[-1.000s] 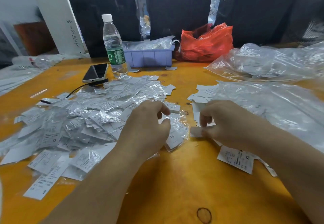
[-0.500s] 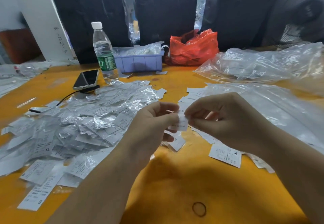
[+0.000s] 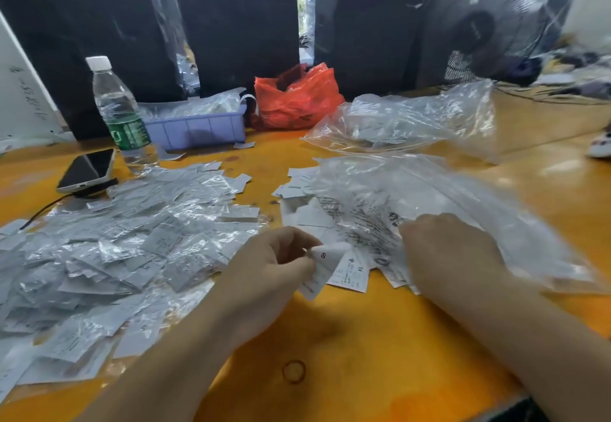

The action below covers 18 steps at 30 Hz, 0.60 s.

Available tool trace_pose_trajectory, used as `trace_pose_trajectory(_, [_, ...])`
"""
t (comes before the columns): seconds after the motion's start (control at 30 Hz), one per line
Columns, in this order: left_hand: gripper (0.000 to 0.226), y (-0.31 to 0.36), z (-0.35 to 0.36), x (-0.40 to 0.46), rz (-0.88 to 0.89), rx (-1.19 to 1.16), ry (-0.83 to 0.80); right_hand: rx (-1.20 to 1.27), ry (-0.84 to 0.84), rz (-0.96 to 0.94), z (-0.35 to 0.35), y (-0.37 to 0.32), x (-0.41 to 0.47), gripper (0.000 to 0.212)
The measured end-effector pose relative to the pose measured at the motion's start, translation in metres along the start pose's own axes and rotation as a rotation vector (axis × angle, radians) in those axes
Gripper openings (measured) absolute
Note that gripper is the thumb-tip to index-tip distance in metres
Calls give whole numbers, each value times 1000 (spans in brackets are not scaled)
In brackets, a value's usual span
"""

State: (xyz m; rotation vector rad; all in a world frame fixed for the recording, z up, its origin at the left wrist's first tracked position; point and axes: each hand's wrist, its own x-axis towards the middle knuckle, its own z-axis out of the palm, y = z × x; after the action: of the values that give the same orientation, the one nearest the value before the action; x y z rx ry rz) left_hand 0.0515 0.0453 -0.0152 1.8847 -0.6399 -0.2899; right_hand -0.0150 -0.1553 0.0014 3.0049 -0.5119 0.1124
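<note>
L hand (image 3: 274, 263) is pinching a tag (image 3: 325, 256) (marked S). R hand (image 3: 446, 249) is lying on loose tags (image 3: 310, 216), fingers hidden. Next, prob. picking a bag (image 3: 463, 197).

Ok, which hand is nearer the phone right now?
Left. The left hand, pinching a white tag, is right of the phone and closer to the camera; the right hand lies farther right.

white label (image 3: 327, 263): small, black "S" print, bent into a peak, pinched at its 9 o'clock edge by left hand (image 3: 274, 266). label heap (image 3: 314, 216): loose white slips, flat and overlapping, at 12 to 2 o'clock of it, mostly under clear bag (image 3: 496, 210). right hand (image 3: 453, 253) sits knuckles-up on the heap's 4 o'clock edge, fingertips hidden.
</note>
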Motion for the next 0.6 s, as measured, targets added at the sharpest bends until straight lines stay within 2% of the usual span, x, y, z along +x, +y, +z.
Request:
trace_pose_trajectory(0.07, [16,0,6,-1,13,24,6,-14,-29,30,2,-3,1,34])
trace_pose_trajectory(0.2, [20,0,18,-3,73,132,-10,-63,32,5,3,-10,1,36])
trace_pose_trajectory(0.3, [23,0,22,-3,112,207,-11,-53,131,-45,7,-7,1,29])
trace_pose_trajectory(0.4, [23,-1,19,-2,111,213,12,-3,300,-100,9,-6,2,24])
trace_pose_trajectory(0.5, [24,-2,14,0,113,208,35,139,458,-181,11,-5,3,25])
trace_pose_trajectory(0.6, [25,-4,10,2,108,208,64,234,475,-236,17,-4,5,19])
